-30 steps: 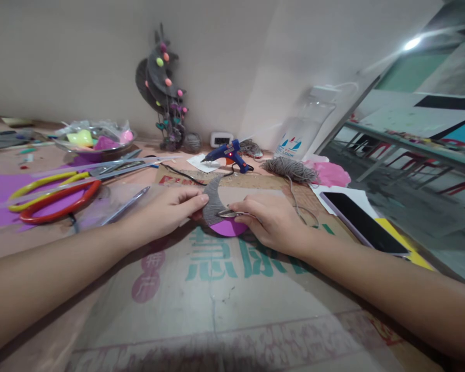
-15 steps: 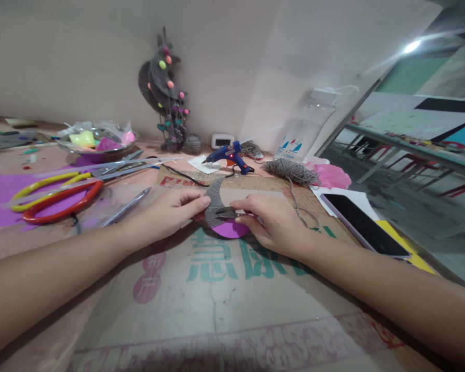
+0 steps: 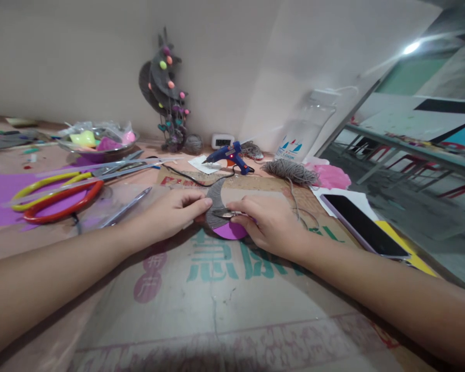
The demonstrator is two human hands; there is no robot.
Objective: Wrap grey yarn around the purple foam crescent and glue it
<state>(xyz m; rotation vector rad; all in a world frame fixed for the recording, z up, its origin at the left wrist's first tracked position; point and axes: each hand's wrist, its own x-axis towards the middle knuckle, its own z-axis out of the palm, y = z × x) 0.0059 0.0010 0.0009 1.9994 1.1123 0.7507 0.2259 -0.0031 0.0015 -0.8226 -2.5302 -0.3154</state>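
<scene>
A crescent (image 3: 218, 202) wrapped in grey yarn, with a bare purple part (image 3: 229, 231) at its lower end, is held just above the cardboard sheet. My left hand (image 3: 184, 209) pinches its left edge between thumb and fingers. In my right hand (image 3: 270, 223), thumb and forefinger close on a small pointed metal tool (image 3: 225, 213), its tip lying against the grey yarn. Whether this is tweezers or small snips I cannot tell. The right fingers also cover the right end of the purple part.
Behind the crescent lies a blue glue gun (image 3: 228, 156) with a lit red light. Scissors (image 3: 62, 196) and a pen (image 3: 126, 207) are at left. A grey yarn bundle (image 3: 290, 172), a bottle (image 3: 306, 126) and a phone (image 3: 364, 225) stand or lie at right. Cardboard (image 3: 217, 315) covers the table.
The metal tool has shifted slightly left and tilted over the yarn, and the right fingers have moved a little with it. My left hand keeps its pinch on the crescent.
</scene>
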